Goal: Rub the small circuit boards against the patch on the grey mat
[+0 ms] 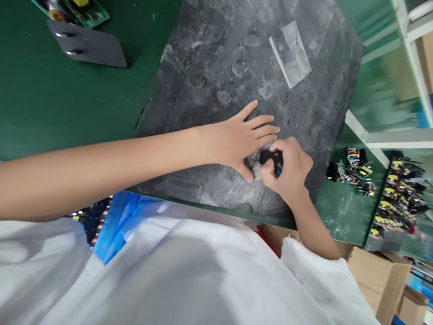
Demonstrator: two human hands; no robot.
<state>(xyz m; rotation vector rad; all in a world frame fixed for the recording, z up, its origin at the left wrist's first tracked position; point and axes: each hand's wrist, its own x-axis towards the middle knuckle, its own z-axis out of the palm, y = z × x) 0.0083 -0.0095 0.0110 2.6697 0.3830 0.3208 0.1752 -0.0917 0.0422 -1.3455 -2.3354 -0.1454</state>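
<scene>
My left hand lies on the dark mat, palm down, with its fingers spread. Close beside its fingertips and thumb, my right hand is closed around a small black part. Bits of blue and orange show on that part, but its kind I cannot make out, as my fingers cover much of it. Farther up the mat lies a clear plastic bag, flat and apart from both hands.
A grey plate with metal posts stands at the upper left by a green circuit board. Small circuit boards lie on the green table to the right, near a tray of more boards. Cardboard boxes stand below.
</scene>
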